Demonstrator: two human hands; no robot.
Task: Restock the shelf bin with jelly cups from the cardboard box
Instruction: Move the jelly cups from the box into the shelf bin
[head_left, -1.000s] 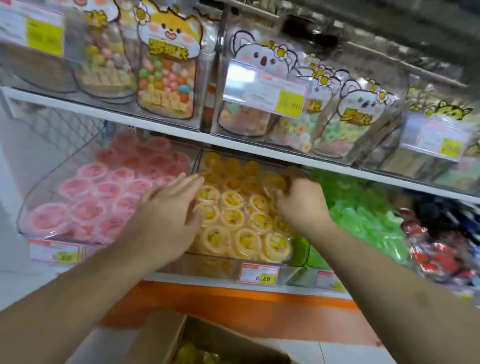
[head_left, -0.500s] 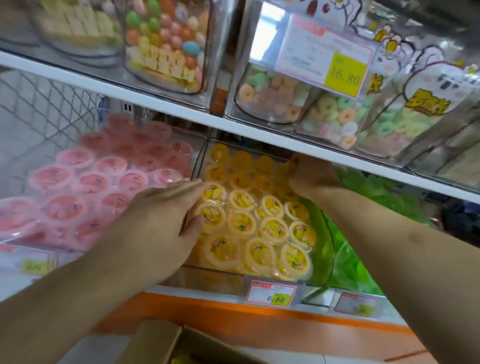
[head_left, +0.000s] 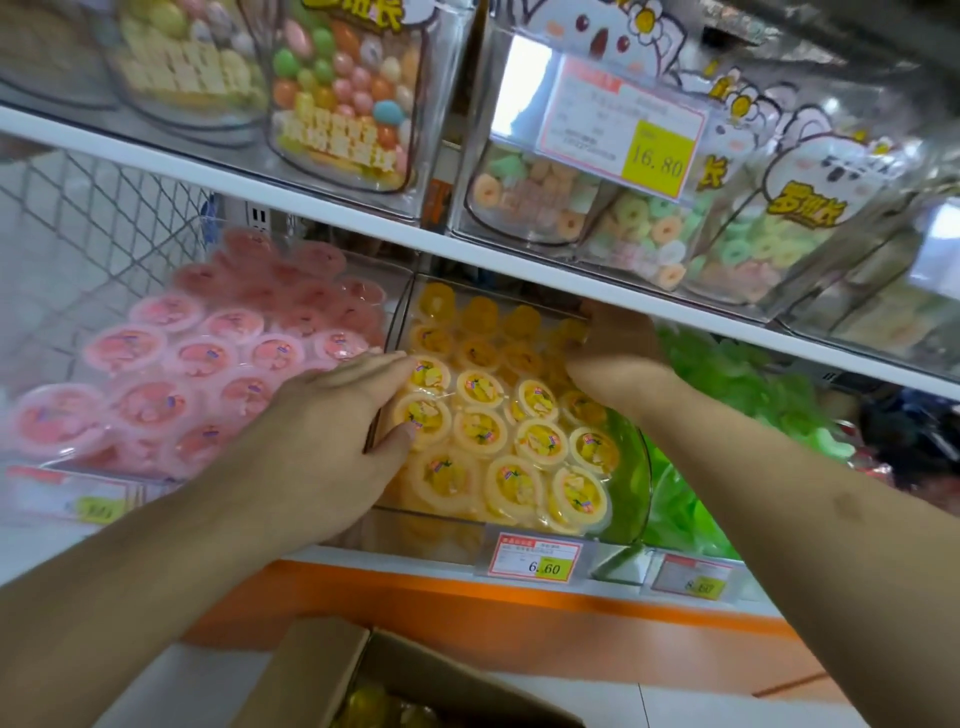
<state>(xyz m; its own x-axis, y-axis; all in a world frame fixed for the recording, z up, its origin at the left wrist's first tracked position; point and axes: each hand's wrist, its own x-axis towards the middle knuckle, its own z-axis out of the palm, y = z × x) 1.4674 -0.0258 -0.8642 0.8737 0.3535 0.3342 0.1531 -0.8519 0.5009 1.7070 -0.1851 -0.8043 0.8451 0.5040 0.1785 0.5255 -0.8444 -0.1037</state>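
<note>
Hands levelling the yellow cups in the middle bin

Neither grip is closed on anything that we can see. Our left hand (head_left: 332, 431) lies flat and open, fingers spread, on the near-left jelly cups (head_left: 480, 431), thumb at the edge of one lid. Our right hand (head_left: 618, 358) reaches farther back on the right side of the same pile; its fingers are hidden under the palm and the upper shelf (head_left: 519, 270), so we cannot tell whether it holds a cup or only presses.

Outward from the hands, the yellow cups fill the clear shelf bin (head_left: 631, 467), lids up in rough rows at the near end and heaped loosely at the far end. A price tag (head_left: 535, 557) hangs on the bin's near face. To the left sits a bin of pink cups (head_left: 197, 364), to the right a bin of green cups (head_left: 727, 374). Near us, at the bottom of the view, the cardboard box (head_left: 415, 680) stands open with more yellow cups showing inside.

We judge the step in hand to be settling and pushing back the cups already placed, to make room. The bin looks well filled but not brimming. The next move calls for drawing both hands out from under the shelf, dropping to the box, and gathering another handful without toppling the near rows.
</note>
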